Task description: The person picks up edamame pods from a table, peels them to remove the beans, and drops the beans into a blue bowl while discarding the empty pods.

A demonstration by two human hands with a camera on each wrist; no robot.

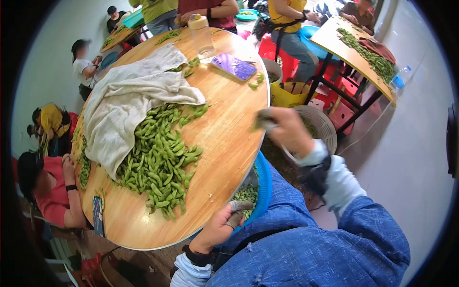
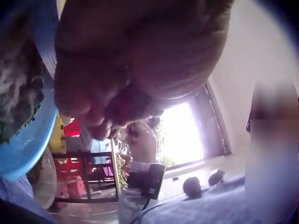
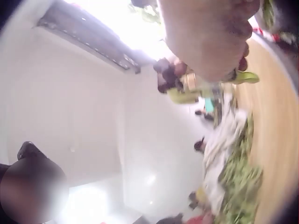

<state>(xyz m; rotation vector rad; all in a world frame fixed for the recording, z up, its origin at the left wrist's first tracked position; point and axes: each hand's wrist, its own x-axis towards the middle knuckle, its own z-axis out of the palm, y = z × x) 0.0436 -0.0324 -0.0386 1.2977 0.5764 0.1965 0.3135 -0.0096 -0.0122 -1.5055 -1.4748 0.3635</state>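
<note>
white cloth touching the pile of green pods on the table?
Touching. Head view: the white cloth lies draped over the upper part of the pile of green pods, covering some with no gap.

Round table, beyond the work at hand

A white cloth [image 1: 129,103] drapes the wooden table [image 1: 224,138]; a purple phone [image 1: 234,66] lies beside a clear bottle [image 1: 201,37].

round wooden table [image 1: 224,143] | green pods [image 1: 160,160] | cloth [image 1: 129,100] | phone [image 1: 234,66] | bottle [image 1: 201,36]
</note>
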